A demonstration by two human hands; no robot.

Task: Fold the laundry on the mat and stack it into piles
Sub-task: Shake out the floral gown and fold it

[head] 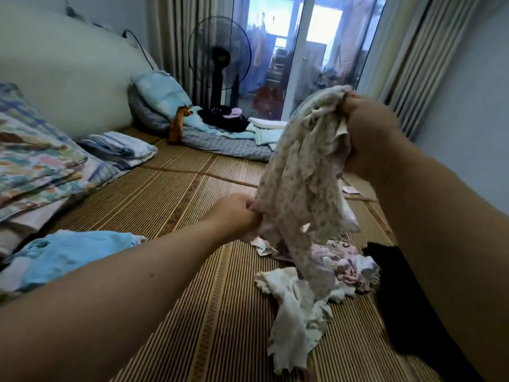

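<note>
A pale floral garment point(303, 175) hangs in the air over the woven mat point(179, 188), held at two places. The right grip point(369, 133) is raised high, its fingers clenched round the bunched upper end of the cloth, so that the garment spills out from the left side of that fist and falls down and to the left below it. The left grip point(234, 216) sits lower and further left, pinching the garment's left edge about halfway down its length; the cloth stretches slack between the two holds. The garment's lower end dangles in front of a loose heap on the mat, and whether it touches that heap cannot be told. In the heap lie a crumpled white cloth point(294, 312), a pink patterned piece point(347, 263) just behind it, and a black garment point(399, 299) to their right, partly hidden by the right forearm. A light-blue stack of clothes point(63, 255) lies on the mat at the left, well apart from the heap, beside patterned bedding point(35, 161). A standing fan point(220, 59) is at the far end by the glass door.
</note>
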